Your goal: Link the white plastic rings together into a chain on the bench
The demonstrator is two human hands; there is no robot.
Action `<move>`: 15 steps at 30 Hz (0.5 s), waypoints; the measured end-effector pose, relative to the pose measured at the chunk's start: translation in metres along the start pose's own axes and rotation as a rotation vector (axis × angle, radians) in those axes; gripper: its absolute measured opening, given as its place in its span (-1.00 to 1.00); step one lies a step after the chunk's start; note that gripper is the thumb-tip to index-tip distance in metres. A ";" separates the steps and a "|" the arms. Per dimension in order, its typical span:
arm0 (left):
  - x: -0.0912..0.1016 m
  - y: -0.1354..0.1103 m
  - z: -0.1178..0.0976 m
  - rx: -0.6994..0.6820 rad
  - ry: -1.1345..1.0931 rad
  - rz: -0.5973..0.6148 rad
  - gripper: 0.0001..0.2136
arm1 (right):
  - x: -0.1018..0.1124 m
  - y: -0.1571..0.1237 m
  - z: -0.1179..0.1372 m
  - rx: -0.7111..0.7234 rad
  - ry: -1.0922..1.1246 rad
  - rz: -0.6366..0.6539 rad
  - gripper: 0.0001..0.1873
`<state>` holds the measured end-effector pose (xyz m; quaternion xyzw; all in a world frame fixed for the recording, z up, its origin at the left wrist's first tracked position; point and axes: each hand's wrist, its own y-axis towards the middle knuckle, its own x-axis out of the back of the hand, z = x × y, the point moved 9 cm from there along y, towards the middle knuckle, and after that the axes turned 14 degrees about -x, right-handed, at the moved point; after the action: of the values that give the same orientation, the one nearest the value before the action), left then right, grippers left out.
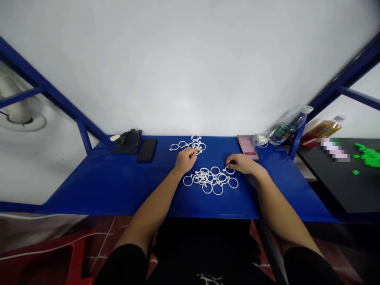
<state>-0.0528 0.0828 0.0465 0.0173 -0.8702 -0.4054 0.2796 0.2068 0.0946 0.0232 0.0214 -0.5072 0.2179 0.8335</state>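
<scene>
Blue tabletop (97, 178) is bounded by the wall (190, 71) above and a front edge (213, 217) below; a broad stretch is left at lower left. White rings (202, 177) are heaped mid-frame, with a smaller cluster (194, 145) above. Fingers are narrowed on the left hand (186, 159) at that cluster, and on the right hand (240, 163) at a ring (230, 173); whether either grips cannot be told. At right, a yellow-filled bottle (326, 127) is seen beyond a clear bottle (289, 128).

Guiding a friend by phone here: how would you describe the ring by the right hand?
On the blue table, find the nearer, larger pile of white rings. At its back right, one ring sits against the right hand; no other in that pile has a hand at it.
</scene>
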 end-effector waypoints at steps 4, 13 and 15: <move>-0.001 0.001 -0.003 -0.039 -0.007 0.017 -0.74 | 0.000 0.004 0.013 0.000 -0.105 -0.149 -0.93; -0.001 0.001 0.001 -0.019 0.009 0.009 -0.73 | -0.001 0.001 0.028 0.134 -0.035 -0.187 -0.76; 0.001 0.001 0.003 -0.023 0.019 0.013 -0.72 | -0.005 0.002 0.030 0.163 -0.036 -0.163 -0.82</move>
<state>-0.0544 0.0851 0.0460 0.0123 -0.8627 -0.4135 0.2908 0.1789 0.0866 0.0336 0.1342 -0.4994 0.1896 0.8346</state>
